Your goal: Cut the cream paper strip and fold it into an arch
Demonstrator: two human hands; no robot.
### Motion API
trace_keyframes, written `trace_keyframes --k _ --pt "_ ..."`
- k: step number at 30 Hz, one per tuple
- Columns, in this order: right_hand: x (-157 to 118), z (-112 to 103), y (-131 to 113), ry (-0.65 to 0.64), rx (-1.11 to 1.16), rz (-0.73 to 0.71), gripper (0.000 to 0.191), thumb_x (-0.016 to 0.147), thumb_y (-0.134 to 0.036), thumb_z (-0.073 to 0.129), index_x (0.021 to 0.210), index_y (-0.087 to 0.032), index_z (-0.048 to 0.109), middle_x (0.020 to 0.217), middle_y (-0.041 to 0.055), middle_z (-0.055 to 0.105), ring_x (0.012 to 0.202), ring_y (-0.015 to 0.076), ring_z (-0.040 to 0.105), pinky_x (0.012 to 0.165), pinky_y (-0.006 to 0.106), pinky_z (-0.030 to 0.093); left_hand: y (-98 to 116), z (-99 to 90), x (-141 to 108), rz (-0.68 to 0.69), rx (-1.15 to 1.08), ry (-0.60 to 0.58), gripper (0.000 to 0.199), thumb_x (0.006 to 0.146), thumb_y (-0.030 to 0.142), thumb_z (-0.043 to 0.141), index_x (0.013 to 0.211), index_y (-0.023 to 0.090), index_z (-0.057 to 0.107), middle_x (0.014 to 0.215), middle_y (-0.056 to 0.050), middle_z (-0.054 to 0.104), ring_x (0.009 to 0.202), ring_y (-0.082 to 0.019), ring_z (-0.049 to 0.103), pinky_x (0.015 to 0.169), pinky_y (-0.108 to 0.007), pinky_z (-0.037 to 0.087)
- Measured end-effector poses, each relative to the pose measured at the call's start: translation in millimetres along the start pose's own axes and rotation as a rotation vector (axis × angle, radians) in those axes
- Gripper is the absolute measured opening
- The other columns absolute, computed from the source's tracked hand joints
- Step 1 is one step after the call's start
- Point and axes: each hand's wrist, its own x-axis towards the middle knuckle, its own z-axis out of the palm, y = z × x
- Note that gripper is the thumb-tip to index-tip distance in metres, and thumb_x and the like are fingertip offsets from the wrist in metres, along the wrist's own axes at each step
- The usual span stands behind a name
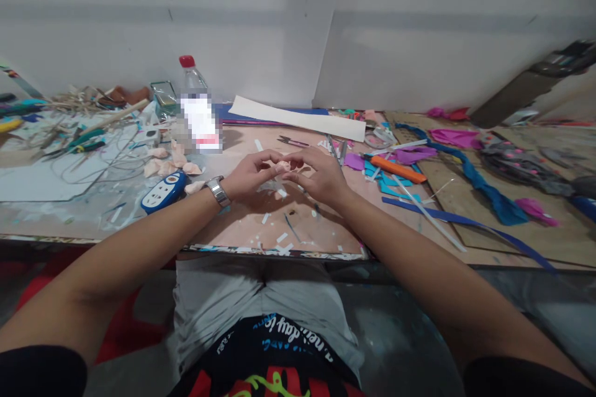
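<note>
Worktop [326, 229]: spans the view, its far edge against a grey-white wall [261, 43], small white scraps [282, 237] near its near edge.
Brown board [470, 201]: lies toward the right edge, a teal ribbon [484, 183] across it.
Left hand [255, 175]: comes in over the near edge; its grip is clamped, thumb and fingers pinching the held piece [283, 166].
Right hand [321, 175]: meets the left over the middle, its grip also closed on that piece.
White strip [298, 118]: lies along the far edge, around its middle.
Bottle [200, 118]: upright near the far edge, left of the middle.
Socket block [164, 192]: between bottle and near edge.
Orange cutter [398, 169]: right of the hands, between far and near edges.
Pink pieces [162, 164]: loosely clustered just beyond the socket block, toward the far edge.
Held piece: small, pink, crumpled, above the worktop's middle, partly hidden by fingertips.
Progress: several clustered pieces look already shaped; the held one seems partway worked. How many remain, I cannot tell.
</note>
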Motion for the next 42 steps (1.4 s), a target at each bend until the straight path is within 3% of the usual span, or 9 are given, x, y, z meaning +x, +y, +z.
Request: trace_keyframes --k 6,13,19,26,36,42 --pt "-1.3 1.9 -1.0 0.029 0.078 0.058 0.034 0.093 -0.054 0.071 0.109 -0.026 0.077 0.108 0.0081 0.08 0.099 0.0259 0.071 0.09 0.044 0.056 3.2 0.1 0.5 -0.067 -0.086 0.039 0.038 0.093 0.054 0.068 0.1 0.017 0.073 0.115 -0.01 0.072 0.109 -0.023 0.066 0.101 -0.036 0.049" --pt "-0.8 1.7 -4.0 0.027 0.121 0.068 0.025 0.095 -0.043 0.071 0.111 -0.025 0.076 0.11 0.0077 0.079 0.098 0.0242 0.072 0.09 0.043 0.057 -1.4 -1.7 1.5 -0.091 -0.153 0.051 0.036 0.091 0.052 0.071 0.099 0.017 0.074 0.109 -0.008 0.073 0.105 -0.022 0.066 0.099 -0.036 0.05" --pt "-0.9 2.2 -3.5 0.047 0.057 0.027 0.025 0.094 -0.042 0.072 0.108 -0.022 0.077 0.106 0.0082 0.08 0.102 0.0257 0.073 0.095 0.043 0.055 -1.6 -4.2 2.0 -0.028 -0.056 0.018 0.037 0.093 0.053 0.068 0.102 0.019 0.078 0.116 -0.009 0.074 0.11 -0.024 0.067 0.101 -0.037 0.049" --pt "-2.1 4.0 -4.1 0.055 0.049 0.051 0.025 0.093 -0.046 0.074 0.102 -0.023 0.077 0.1 0.0068 0.08 0.093 0.0241 0.071 0.085 0.039 0.055 1.4 -3.3 0.9 0.097 0.118 -0.044 0.038 0.096 0.051 0.066 0.117 0.021 0.077 0.124 -0.012 0.073 0.115 -0.026 0.066 0.101 -0.038 0.05" --pt "-0.1 2.6 -5.3 0.041 0.133 0.094 0.031 0.094 -0.051 0.071 0.105 -0.023 0.076 0.103 0.0071 0.079 0.092 0.0236 0.07 0.085 0.04 0.054 -2.0 -7.9 2.2 0.141 0.131 -0.012 0.039 0.101 0.053 0.057 0.105 0.02 0.077 0.119 -0.012 0.07 0.113 -0.024 0.065 0.103 -0.039 0.049" --pt "-0.3 1.6 -6.7 0.064 0.125 0.111 0.028 0.094 -0.049 0.071 0.1 -0.022 0.076 0.096 0.0064 0.078 0.086 0.0215 0.068 0.082 0.038 0.054 -1.9 -6.6 1.9 0.092 0.047 -0.004 0.041 0.1 0.055 0.057 0.1 0.019 0.076 0.114 -0.01 0.07 0.107 -0.023 0.065 0.098 -0.037 0.05"
